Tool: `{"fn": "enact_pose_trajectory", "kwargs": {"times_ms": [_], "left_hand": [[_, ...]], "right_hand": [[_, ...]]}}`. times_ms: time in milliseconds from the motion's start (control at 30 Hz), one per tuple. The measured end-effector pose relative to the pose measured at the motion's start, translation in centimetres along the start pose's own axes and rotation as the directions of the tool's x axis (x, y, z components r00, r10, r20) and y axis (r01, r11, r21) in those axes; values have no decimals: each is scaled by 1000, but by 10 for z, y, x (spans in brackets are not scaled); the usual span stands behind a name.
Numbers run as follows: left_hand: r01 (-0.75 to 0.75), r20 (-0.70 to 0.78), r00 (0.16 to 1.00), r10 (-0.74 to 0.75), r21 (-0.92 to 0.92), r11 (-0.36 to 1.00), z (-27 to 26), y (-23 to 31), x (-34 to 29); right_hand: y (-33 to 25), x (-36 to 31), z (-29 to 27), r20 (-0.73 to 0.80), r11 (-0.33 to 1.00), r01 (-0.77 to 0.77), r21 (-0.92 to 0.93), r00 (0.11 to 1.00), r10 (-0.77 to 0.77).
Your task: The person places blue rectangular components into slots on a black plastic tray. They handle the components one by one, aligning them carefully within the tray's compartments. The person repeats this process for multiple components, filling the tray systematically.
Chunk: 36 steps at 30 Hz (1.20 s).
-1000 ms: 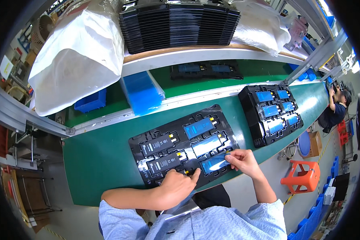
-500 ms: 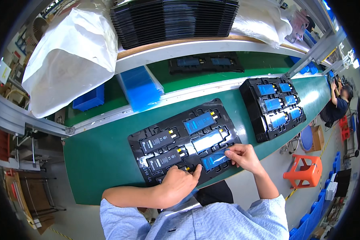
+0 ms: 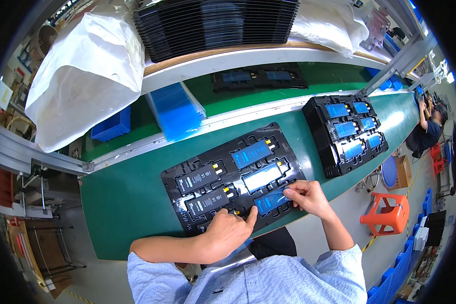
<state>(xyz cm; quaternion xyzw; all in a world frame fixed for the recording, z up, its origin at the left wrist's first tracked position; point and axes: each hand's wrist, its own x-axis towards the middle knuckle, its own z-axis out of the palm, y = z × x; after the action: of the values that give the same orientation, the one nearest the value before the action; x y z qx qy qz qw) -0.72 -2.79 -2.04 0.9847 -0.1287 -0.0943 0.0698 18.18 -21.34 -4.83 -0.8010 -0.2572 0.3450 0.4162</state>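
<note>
Right hand (image 3: 309, 196) pinches a blue cell (image 3: 271, 201) in the tray (image 3: 187, 167); left hand (image 3: 228, 232), fingers loosely curled and empty, presses the tray just beside it.

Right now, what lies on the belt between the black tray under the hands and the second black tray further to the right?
In the head view, only bare green belt separates the near tray from the second tray; nothing lies in that gap.

A green conveyor bench (image 3: 131, 197) is seen carrying two black trays: one tray (image 3: 177, 175) near the front edge, filled with flat blue and black cells, and a second tray (image 3: 321, 121) well apart to the right.
</note>
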Motion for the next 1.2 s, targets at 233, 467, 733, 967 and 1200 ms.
{"fn": "enact_pose_trajectory", "kwargs": {"times_ms": [233,467,733,967,1200], "left_hand": [[-29,-20,999,29,-31,999,13,-3,6],[-34,9,999,35,-13,999,8,-2,7],[-37,14,999,37,3,999,7,-1,7],[-37,12,999,37,-14,999,6,1,8],[-162,-268,960,83,-288,944,-17,1,0]], "right_hand": [[-4,0,1,-13,999,18,-48,1000,-18],[-7,-1,4,-47,991,97,-92,994,-101],[-8,-2,18,-153,918,201,-342,952,-266],[-21,-14,10,-282,738,117,-665,876,-392],[-26,-53,2,-105,903,348,-251,918,-383]]}}
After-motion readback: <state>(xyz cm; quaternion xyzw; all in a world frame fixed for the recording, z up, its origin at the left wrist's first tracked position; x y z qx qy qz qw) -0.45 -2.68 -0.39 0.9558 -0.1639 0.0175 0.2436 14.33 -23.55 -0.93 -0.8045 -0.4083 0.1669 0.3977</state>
